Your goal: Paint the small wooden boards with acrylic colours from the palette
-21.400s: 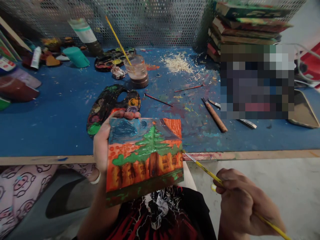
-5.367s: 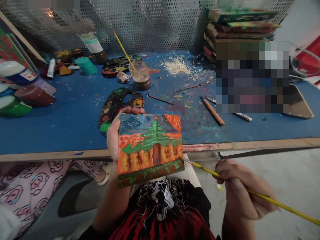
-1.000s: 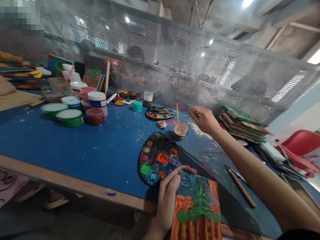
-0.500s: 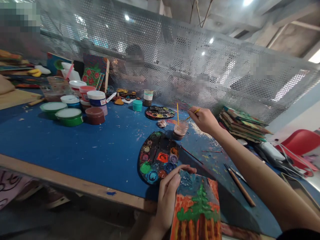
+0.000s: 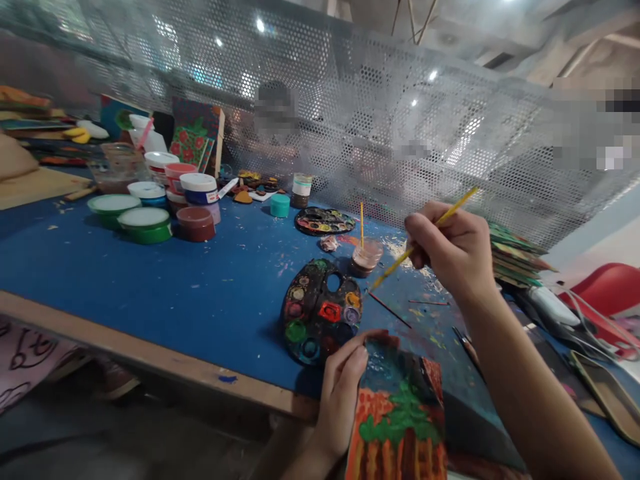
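Note:
My left hand grips the left edge of a painted wooden board showing a green tree on an orange ground, held at the blue table's near edge. My right hand is closed on a thin yellow paintbrush whose tip points down-left toward the dark oval paint palette. Just beyond the brush tip stands a small cup of murky water with another yellow brush upright in it.
Paint jars with white lids cluster at the left on the blue table. A second palette lies near the perforated metal screen. A stack of painted boards sits at the right, with loose brushes nearby.
My right hand has drawn the yellow brush back from the water cup toward me, its tip now over the near palette. The left hand still holds the board.

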Demonstrator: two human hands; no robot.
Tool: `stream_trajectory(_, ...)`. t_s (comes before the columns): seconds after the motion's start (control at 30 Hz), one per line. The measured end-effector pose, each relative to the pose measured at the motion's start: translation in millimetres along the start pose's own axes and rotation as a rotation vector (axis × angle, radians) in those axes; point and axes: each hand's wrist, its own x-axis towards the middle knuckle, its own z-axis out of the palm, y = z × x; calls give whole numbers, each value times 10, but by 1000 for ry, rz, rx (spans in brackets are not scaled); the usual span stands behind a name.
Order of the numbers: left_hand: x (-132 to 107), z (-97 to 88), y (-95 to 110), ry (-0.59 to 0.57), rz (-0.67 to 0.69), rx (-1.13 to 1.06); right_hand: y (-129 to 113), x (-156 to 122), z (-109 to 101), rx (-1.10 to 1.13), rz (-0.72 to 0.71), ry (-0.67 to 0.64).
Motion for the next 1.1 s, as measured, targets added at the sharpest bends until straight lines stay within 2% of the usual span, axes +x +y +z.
stream_trajectory(0.13,-21,37,6,-43,-28,-98,-265,-153,34,-50,32,-378)
stream_trajectory(0.23,-46,63,10,58,-26,-131,-345,-284,64,-120,32,-522)
stream_trajectory(0.33,-75,68,14,202,-30,-84,-359,-410,78,-158,76,-506)
stream_trajectory(0.47,-97,69,10,273,-62,-60,-318,-513,108,-276,121,-401)
stream_trajectory(0.57,-97,88,-11,268,-76,-110,-282,-522,188,-307,132,-384)
stream_trajectory(0.67,-95,102,-34,231,-58,-167,-259,-503,281,-300,166,-472)
stream_trajectory(0.8,-108,92,-34,317,-81,-108,-233,-502,322,-281,194,-479)
stream_trajectory(0.93,-129,74,-21,330,-64,-86,-224,-514,299,-283,199,-463)
stream_trajectory(1.1,-139,59,-24,409,-94,-19,-227,-504,288,-282,204,-467)
